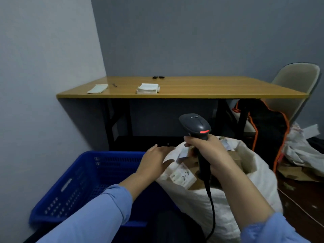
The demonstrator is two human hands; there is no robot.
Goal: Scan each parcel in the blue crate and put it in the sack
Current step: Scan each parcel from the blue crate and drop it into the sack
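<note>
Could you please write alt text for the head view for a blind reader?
The right hand grips a barcode scanner above an open white sack holding parcels, while the open left hand is at its rim, beside a blue crate. A wooden table stands behind.

Both my arms reach forward, hands level.
My left hand (157, 160) is flat, fingers straight toward 2 o'clock; my right hand (208, 155), at its 3 o'clock, grips the scanner (196, 127).
</note>
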